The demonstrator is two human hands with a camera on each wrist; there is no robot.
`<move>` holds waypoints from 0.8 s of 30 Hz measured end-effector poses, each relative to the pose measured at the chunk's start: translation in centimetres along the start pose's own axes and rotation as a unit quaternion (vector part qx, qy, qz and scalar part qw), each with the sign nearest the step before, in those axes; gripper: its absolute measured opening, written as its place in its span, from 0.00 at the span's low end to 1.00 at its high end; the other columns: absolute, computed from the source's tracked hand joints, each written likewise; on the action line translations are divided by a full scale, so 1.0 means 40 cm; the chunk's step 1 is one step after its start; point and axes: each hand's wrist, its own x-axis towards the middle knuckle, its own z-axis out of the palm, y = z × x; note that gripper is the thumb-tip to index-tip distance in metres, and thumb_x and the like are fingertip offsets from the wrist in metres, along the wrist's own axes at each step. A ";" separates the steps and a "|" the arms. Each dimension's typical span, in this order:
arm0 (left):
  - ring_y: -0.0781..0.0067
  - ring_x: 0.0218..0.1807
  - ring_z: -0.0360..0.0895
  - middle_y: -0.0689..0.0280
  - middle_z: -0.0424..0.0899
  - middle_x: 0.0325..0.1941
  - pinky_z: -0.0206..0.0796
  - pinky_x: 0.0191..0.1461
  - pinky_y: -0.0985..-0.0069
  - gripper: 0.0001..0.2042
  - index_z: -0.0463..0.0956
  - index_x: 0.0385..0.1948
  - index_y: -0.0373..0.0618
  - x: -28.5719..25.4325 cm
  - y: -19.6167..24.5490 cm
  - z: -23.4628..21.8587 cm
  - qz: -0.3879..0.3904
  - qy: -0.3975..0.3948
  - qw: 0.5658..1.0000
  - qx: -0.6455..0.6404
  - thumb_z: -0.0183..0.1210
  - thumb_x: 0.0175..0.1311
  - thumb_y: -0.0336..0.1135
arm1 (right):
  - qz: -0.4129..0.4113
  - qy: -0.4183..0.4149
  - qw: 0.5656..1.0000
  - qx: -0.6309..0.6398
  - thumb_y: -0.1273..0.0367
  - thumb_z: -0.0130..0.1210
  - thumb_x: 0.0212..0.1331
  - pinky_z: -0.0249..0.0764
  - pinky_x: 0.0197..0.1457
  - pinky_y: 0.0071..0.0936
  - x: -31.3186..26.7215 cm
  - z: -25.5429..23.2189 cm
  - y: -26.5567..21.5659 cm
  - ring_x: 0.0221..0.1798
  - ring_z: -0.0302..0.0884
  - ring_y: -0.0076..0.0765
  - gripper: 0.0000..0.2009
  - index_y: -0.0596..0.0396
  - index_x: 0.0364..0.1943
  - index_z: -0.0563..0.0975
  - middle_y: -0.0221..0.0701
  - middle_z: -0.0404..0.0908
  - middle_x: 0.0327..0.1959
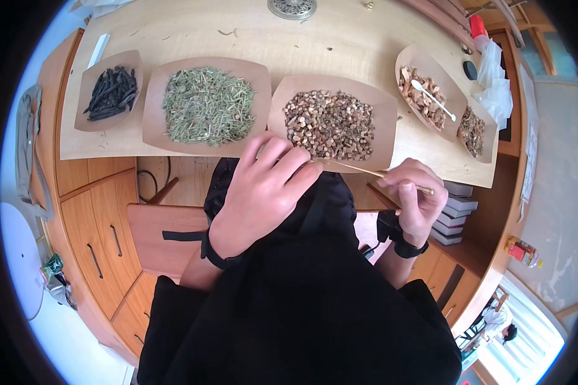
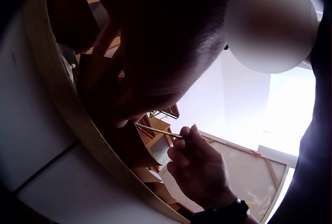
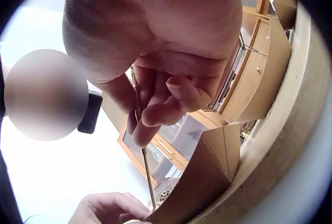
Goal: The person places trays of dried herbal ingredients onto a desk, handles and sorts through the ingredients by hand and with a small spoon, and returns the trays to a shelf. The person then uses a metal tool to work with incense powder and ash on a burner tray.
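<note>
A thin brass-coloured rod [image 1: 359,169] runs between both hands above the front edge of the table. My right hand [image 1: 419,196] pinches it near its right end, which pokes out past the palm. At the rod's other end, the bent fingertips of my left hand [image 1: 266,183] grip it close to the front rim of a paper tray [image 1: 382,122] of chopped brown pieces [image 1: 331,125]. In the right wrist view the rod [image 3: 147,167] passes between thumb and fingers down to the left hand [image 3: 111,208]. The left thumb is hidden in the head view.
Left of that tray stand trays of dried green herb [image 1: 209,106] and black strips [image 1: 112,93]. On the right, a white spoon [image 1: 433,101] lies across a tray of brown shavings [image 1: 424,96], beside a smaller herb tray [image 1: 488,131]. An ornate metal piece [image 1: 292,8] sits at the back.
</note>
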 end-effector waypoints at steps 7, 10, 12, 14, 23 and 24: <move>0.63 0.42 0.77 0.67 0.81 0.38 0.70 0.53 0.60 0.12 0.86 0.35 0.41 0.000 0.001 -0.006 -0.001 -0.007 1.000 -0.001 0.68 0.45 0.22 | 0.112 0.084 0.989 -0.040 0.73 0.55 0.74 0.70 0.37 0.18 0.009 0.008 0.017 0.34 0.76 0.20 0.08 0.63 0.39 0.84 0.35 0.87 0.38; 0.63 0.42 0.77 0.67 0.81 0.38 0.70 0.54 0.60 0.12 0.86 0.34 0.42 -0.001 0.002 -0.005 -0.002 -0.006 1.000 -0.001 0.68 0.45 0.22 | 0.070 0.149 0.986 -0.031 0.72 0.54 0.75 0.68 0.37 0.16 0.007 0.004 0.030 0.32 0.72 0.19 0.09 0.63 0.43 0.83 0.33 0.86 0.39; 0.63 0.42 0.77 0.67 0.81 0.38 0.70 0.54 0.60 0.12 0.86 0.34 0.42 -0.004 0.001 -0.003 -0.003 -0.005 1.000 -0.001 0.68 0.45 0.22 | 0.063 0.158 0.985 -0.038 0.72 0.54 0.75 0.68 0.37 0.16 0.008 0.004 0.031 0.32 0.72 0.18 0.09 0.63 0.43 0.84 0.33 0.86 0.39; 0.65 0.45 0.75 0.67 0.78 0.38 0.70 0.60 0.59 0.08 0.82 0.32 0.44 -0.007 -0.004 0.003 0.011 0.024 0.999 0.032 0.64 0.48 0.28 | 0.055 0.169 0.983 -0.047 0.72 0.54 0.75 0.68 0.37 0.16 0.008 0.004 0.030 0.33 0.72 0.18 0.09 0.63 0.44 0.84 0.32 0.86 0.39; 0.62 0.43 0.77 0.68 0.81 0.38 0.71 0.53 0.60 0.12 0.86 0.34 0.44 -0.010 -0.010 -0.005 0.000 0.014 1.000 0.010 0.66 0.43 0.24 | -0.027 0.009 0.985 -0.170 0.80 0.63 0.61 0.80 0.44 0.26 0.024 0.083 -0.018 0.40 0.87 0.37 0.08 0.62 0.43 0.87 0.39 0.89 0.38; 0.62 0.43 0.77 0.68 0.81 0.38 0.71 0.53 0.60 0.12 0.86 0.34 0.44 -0.009 -0.010 -0.008 -0.001 0.014 1.000 0.010 0.66 0.43 0.24 | -0.027 0.009 0.985 -0.170 0.80 0.63 0.61 0.80 0.44 0.26 0.021 0.082 -0.024 0.40 0.87 0.37 0.08 0.62 0.43 0.87 0.39 0.89 0.38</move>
